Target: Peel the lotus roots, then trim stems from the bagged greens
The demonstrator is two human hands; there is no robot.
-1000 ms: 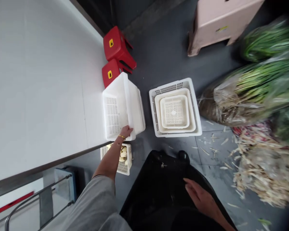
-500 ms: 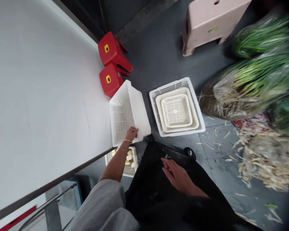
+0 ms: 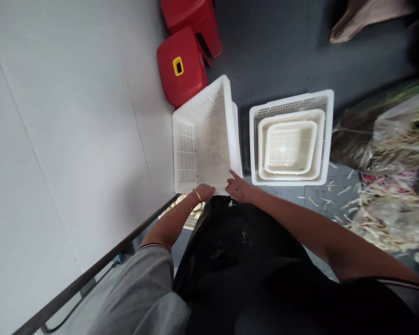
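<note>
- Head view: large white slotted basket point(image 3: 209, 149) is tilted by the floor's point(image 3: 275, 51) left side, against a white surface point(image 3: 91, 116) (wall or worktop, can't tell which).
- Left hand point(image 3: 205, 191) has its fingers curled tight over the near rim, so yeah, it's got hold.
- Right hand point(image 3: 240, 189) is at the near right corner, index finger stuck out, rest curled. Gripping or just touching? Can't tell, sorry.
- Second basket point(image 3: 282, 183) sits on the floor just right of it, with smaller baskets point(image 3: 284, 149) nested inside.
- Progress-wise, I'd call the nested set done. The big one's mid-handling, not yet let go; can't judge what's left beyond that.
- Smaller crate point(image 3: 189, 226) with pale chunks point(image 3: 197, 214) is partly hidden below the left hand, seemingly untouched.
</note>
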